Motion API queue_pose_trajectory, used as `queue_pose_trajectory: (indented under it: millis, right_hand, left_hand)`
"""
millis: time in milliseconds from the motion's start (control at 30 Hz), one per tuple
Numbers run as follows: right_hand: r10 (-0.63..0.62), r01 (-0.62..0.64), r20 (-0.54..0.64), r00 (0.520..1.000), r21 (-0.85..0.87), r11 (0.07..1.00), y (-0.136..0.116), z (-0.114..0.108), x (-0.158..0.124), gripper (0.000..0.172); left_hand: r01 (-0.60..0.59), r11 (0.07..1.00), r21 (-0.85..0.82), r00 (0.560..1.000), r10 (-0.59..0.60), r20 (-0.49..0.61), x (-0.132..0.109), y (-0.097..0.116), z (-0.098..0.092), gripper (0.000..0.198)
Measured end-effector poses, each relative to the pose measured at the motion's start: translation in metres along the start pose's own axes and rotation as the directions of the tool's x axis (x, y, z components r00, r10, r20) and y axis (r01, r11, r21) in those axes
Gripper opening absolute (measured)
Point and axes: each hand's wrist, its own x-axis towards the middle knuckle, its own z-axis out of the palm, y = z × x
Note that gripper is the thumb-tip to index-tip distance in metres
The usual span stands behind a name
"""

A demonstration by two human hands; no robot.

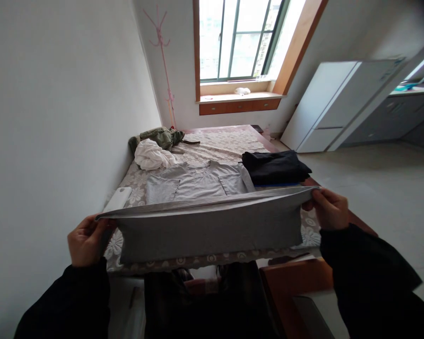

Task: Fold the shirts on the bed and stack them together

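A grey shirt (208,226) is stretched between my two hands, its lower part lifted and hanging in a fold toward me. The shirt's neckline and sleeves lie flat on the bed cover (219,143) beyond the raised edge. My left hand (88,239) pinches the left corner of the cloth. At the other end, my right hand (329,208) grips the right corner between thumb and fingers. A folded black garment (273,167) rests just past the shirt on the right.
A white phone-like object (118,198) lies near the left wall. Behind the shirt are a bunched white cloth (152,154) and a green bag-like item (162,137). A pink coat stand (167,77) stands in the corner, and a white fridge (325,94) is at the right.
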Motion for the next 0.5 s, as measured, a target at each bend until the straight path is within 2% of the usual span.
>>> queue_pose_trajectory:
  millis: [133,267,500]
  right_hand:
    - [-0.044,0.049,-0.047,0.998,0.124,0.991,-0.012,-0.004,-0.009,0.036]
    - [-0.071,0.093,-0.141,0.987,0.159,0.983,-0.021,-0.003,-0.015,0.039]
    - [-0.078,0.12,-0.214,0.974,0.19,0.974,-0.023,-0.004,-0.019,0.043]
  left_hand:
    - [-0.033,0.989,-0.145,0.999,0.027,-0.042,-0.007,0.013,-0.003,0.033]
    - [-0.071,0.981,-0.183,0.995,0.058,-0.075,-0.015,0.027,0.0,0.027]
    - [-0.143,0.967,-0.21,0.986,0.122,-0.111,-0.023,0.027,-0.006,0.027]
